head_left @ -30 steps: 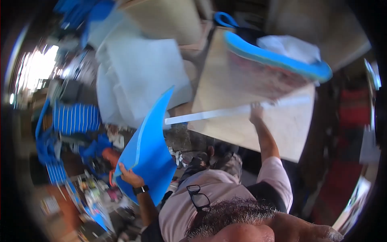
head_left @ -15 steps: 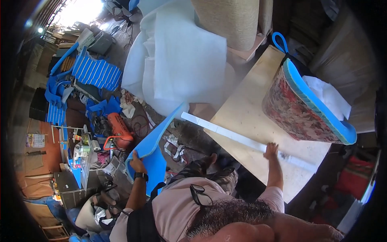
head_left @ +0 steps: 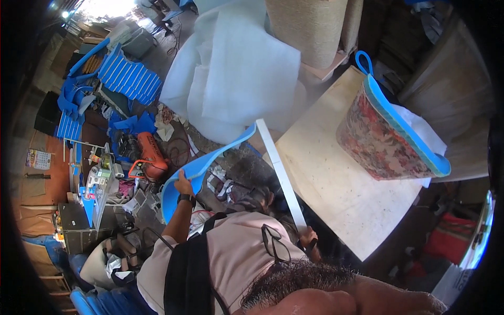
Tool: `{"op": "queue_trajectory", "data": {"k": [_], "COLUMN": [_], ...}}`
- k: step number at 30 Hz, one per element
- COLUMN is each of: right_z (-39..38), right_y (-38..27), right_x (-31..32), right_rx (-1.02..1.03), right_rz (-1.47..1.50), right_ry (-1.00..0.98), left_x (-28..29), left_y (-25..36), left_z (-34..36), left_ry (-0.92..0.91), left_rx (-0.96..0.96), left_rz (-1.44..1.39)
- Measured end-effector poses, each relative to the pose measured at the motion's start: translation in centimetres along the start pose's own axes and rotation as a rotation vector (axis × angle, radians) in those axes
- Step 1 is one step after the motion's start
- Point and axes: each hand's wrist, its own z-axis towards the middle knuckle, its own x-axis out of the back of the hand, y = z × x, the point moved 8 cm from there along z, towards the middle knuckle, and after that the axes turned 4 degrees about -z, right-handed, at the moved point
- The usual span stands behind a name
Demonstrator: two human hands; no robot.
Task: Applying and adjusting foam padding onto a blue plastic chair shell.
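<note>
White batting (head_left: 241, 79) is spreading over the floor, beyond the bench's left corner. Bench (head_left: 336, 194), pale wood top, is standing to the person's right. Patterned padded panel (head_left: 378, 137), blue-edged, is standing curved on the bench, toward its right edge. Blue foam sheet (head_left: 198, 172) is curving in the air, off the bench, left of its left corner. Red tank (head_left: 152, 156) is lying well left of the bench. White strip (head_left: 283, 181) is slanting past the bench's left corner; contact unclear. Its upper end is sitting right by the foam's tip; touching, can't tell. Left hand (head_left: 183, 184): grip is pinching the foam's edge. Right hand (head_left: 308, 238): grip is clasping the strip's lower end.
</note>
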Motion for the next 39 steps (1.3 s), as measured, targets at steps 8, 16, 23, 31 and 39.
{"op": "queue_trajectory", "data": {"k": [8,16,23,31,39], "right_z": [-10.3,-8.0,7.1,24.2,30.7], "right_y": [-1.2,-4.9,-13.2,-21.0,-24.9], "right_x": [-2.6,-2.7,-0.2,17.2,23.7], "right_rx": [-0.205,-0.396,-0.503,-0.363,-0.292], "right_rz": [0.175,0.342,0.478,0.612,0.231], "right_ry": [0.230,0.459,0.606,0.652,0.734], "left_x": [-8.8,-16.5,-22.8,-24.9,-25.5], "left_y": [4.8,4.9,2.0,3.4,6.2], "left_z": [0.2,2.7,9.8,10.7,9.5], "left_ry": [-0.260,-0.456,-0.594,-0.792,-0.740], "left_rx": [-0.045,-0.079,0.107,0.142,0.051], "left_rz": [-0.083,-0.143,0.047,0.108,0.086]}}
